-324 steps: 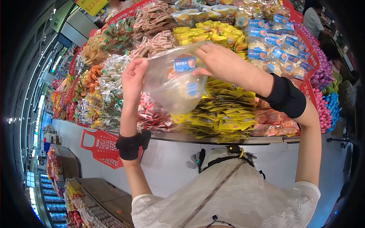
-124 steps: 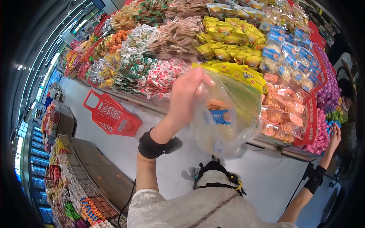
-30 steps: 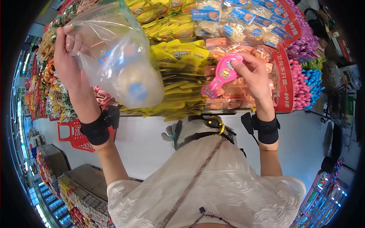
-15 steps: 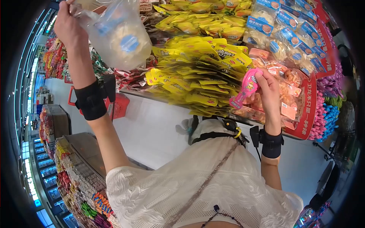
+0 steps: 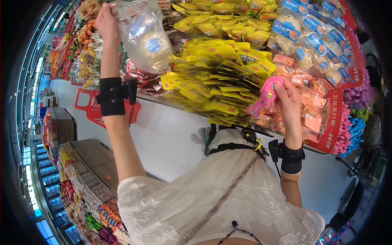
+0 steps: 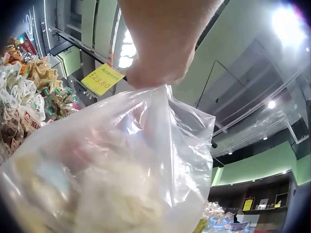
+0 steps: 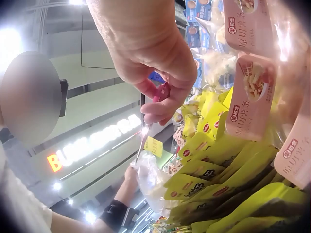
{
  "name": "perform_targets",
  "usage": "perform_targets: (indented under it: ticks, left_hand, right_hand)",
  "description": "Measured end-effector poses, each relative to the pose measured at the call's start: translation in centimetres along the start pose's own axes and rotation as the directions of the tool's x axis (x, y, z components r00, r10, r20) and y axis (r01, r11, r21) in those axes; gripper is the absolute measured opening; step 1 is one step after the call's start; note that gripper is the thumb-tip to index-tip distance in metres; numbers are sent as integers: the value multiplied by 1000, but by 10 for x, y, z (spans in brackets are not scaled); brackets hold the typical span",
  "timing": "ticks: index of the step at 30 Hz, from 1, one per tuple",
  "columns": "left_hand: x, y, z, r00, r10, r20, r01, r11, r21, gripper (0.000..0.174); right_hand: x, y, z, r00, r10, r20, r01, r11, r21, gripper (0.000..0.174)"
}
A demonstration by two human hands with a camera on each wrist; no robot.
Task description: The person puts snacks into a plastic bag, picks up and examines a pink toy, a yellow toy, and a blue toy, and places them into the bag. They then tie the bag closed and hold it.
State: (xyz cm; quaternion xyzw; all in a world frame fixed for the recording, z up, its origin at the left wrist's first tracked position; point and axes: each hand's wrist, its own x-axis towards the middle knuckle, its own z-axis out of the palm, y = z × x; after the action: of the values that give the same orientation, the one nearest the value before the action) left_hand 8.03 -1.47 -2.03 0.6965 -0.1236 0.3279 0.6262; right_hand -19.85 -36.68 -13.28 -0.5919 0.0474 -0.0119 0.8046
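Observation:
At the upper left of the head view my left hand [image 5: 107, 25] grips the top of a clear plastic bag [image 5: 147, 36]. Blue-labelled packs of pale snacks show through its film, and the bag hangs over the candy display. In the left wrist view the bag [image 6: 107, 160] fills the lower part, its gathered plastic under my fingers. My right hand [image 5: 289, 102] pinches a flat pink lollipop [image 5: 266, 94] with a round head and narrow tail, near the display's front edge. The right wrist view shows the lollipop [image 7: 162, 92] edge-on between thumb and fingers.
Piled yellow packets [image 5: 220, 81] lie between my hands. Pink-labelled snack packs [image 5: 314, 104] and blue-labelled packs [image 5: 314, 41] are at the right, with a red sign border [image 5: 330, 126]. A red basket [image 5: 96, 110] stands on the floor at the left.
Both hands were at the bag first. Then my right hand reached to the far-right candies and came back holding the pink lollipop. My left hand has lifted the bag away to the upper left.

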Motion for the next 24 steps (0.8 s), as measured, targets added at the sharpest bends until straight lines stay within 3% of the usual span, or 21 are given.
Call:
perform_targets:
  ticks: [1,4,7,8,11,12,15,16,19,20,23,24]
  left_hand:
    - [-9,-7,5,1000,-23,11,23,999,-29,26]
    - [-27,-52,6,997,79,24,-82,978,190,32]
    - [-43,-81,-10,976,207,72,-217,866,450,30]
    - [-47,-85,-19,980,150,128,-194,849,491,27]
    - [-68,-90,-38,977,34,209,-139,850,508,26]
    - [-59,-134,-56,972,141,186,-204,901,383,30]
    - [-41,-154,-95,962,-155,223,70,935,347,38]
    - [-46,-136,-96,951,-186,246,115,954,278,37]
    - [-73,-83,-85,964,-257,70,244,957,159,34]
    - [-69,-100,-99,968,-232,97,221,968,116,31]
    - [-78,-98,-109,979,-202,-1,191,927,324,28]
    - [-83,-96,-110,976,-214,-47,219,951,217,29]
  right_hand:
    - [1,1,2,1000,9,-1,-9,1000,11,20]
    - [-1,-1,11,998,66,2,-66,998,7,22]
    - [1,-2,18,997,45,66,-49,997,64,24]
    - [3,1,18,994,38,106,-46,996,70,25]
    - [4,-4,29,991,71,115,-84,990,111,27]
    - [5,-4,30,990,66,125,-77,993,87,29]
    - [7,-3,32,987,58,152,-65,997,44,34]
    - [7,-3,32,986,64,155,-72,996,51,34]
    - [8,-2,32,985,82,154,-91,995,52,36]
    - [9,-1,32,984,88,152,-97,994,50,37]
    - [11,0,31,986,79,144,-94,990,105,38]
    - [11,0,31,986,83,143,-99,989,108,38]
